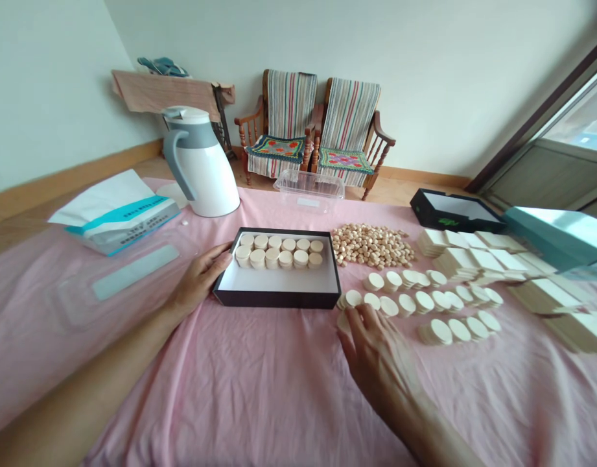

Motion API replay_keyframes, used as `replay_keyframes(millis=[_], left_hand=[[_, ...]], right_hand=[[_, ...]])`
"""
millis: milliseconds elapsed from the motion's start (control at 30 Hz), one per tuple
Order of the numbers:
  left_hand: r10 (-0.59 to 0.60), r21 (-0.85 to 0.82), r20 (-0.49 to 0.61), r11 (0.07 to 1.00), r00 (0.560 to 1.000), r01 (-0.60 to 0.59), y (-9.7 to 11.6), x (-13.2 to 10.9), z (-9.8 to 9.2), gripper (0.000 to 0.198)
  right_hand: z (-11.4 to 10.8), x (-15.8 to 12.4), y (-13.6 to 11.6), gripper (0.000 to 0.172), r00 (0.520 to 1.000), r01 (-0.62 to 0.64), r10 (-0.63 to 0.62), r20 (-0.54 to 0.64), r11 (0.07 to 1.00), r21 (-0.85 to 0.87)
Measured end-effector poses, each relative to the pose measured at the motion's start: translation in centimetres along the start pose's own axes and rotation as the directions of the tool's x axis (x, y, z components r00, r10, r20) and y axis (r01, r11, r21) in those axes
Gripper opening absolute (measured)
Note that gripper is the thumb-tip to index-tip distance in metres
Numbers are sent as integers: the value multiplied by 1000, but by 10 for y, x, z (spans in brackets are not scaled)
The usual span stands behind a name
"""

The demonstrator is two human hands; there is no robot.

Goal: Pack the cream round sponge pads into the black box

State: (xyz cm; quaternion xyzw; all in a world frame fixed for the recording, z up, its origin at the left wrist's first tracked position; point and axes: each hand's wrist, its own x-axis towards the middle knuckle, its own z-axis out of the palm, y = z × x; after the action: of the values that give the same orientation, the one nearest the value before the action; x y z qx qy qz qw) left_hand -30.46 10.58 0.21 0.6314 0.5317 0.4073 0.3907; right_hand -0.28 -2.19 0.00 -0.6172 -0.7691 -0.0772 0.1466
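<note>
A shallow black box (279,298) with a white inside lies on the table in front of me. Two rows of stacked round wooden discs (272,259) fill its far part, and the near strip shows bare white. My left hand (208,272) grips the box's left wall. To the right of the box, my right hand (369,334) has its fingers closed around a small stack of wooden discs (344,321), partly hidden by the fingers. More disc stacks (424,302) stand in rows just beyond and beside that hand.
Behind the disc rows lies a heap of small wooden pieces (371,245). Square wooden tiles (487,259) are stacked at right, near a black lid or tray (456,211) and a teal box (555,233). A white jug (208,172), tissue pack (123,214) and clear plastic containers (310,188) stand farther off.
</note>
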Motion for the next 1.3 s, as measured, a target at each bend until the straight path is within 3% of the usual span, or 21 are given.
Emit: replay_keyframes(millis=[267,400,533,633,733,867,1033,1300], left_hand=[[3,-1,4,1000,1000,-3,2,-1,0,66],[10,5,-1,1000,1000,-10,4,0,0,65],[21,10,-6,1000,1000,-21,3,0,1,65],[20,3,0,1000,1000,-20,4,0,0,64],[20,-3,2,1000,1000,-20,5,-1,1,63],[27,3,-8,1000,1000,-27,5,-1,1,63],[38,-6,-2,999,999,-38,2,0,0,65],[37,-22,4,999,999,-37,-5,2,-2,65]], right_hand=[[12,-7,-1,31,997,-81,82,-2,982,168],[9,-8,2,24,992,-118,127,-17,955,273],[-4,-9,5,12,987,-160,126,102,864,478],[-14,-6,11,12,979,-180,96,180,823,539],[-21,6,20,16,985,-150,95,141,874,462],[-27,35,32,17,997,-76,77,-1,987,145],[-25,59,31,23,983,-65,89,162,987,-146],[-22,64,23,21,971,-6,54,232,979,-205]])
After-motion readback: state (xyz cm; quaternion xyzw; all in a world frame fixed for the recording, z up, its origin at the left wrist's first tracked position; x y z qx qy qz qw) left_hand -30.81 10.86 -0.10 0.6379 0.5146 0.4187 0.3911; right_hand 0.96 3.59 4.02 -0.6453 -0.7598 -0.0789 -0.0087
